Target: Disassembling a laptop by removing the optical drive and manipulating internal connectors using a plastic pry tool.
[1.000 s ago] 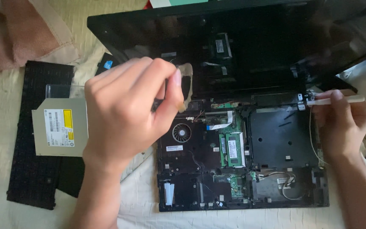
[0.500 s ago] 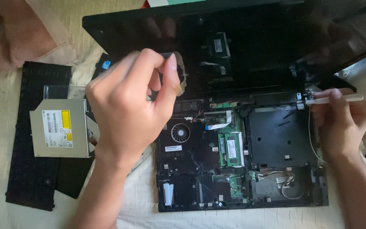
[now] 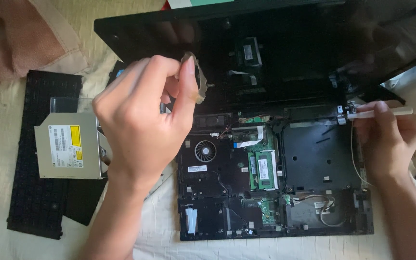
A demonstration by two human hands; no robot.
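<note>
Pinching a small metal bracket [image 3: 197, 79], left hand [image 3: 143, 123]; right hand [image 3: 386, 139] fingers grip a white tool [image 3: 381, 113].

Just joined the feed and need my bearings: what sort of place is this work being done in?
Probably a home, not a workshop: the opened laptop lies on a cream bedsheet, with a detached keyboard, an optical drive and a pinkish cloth beside it.

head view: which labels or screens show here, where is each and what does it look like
Optical drive label: left of the left hand, white and yellow rectangles on a silver case.
Laptop screen: top, folded back, dark and glossy.
Base sticker: below the round fan, small white rectangle.
</note>
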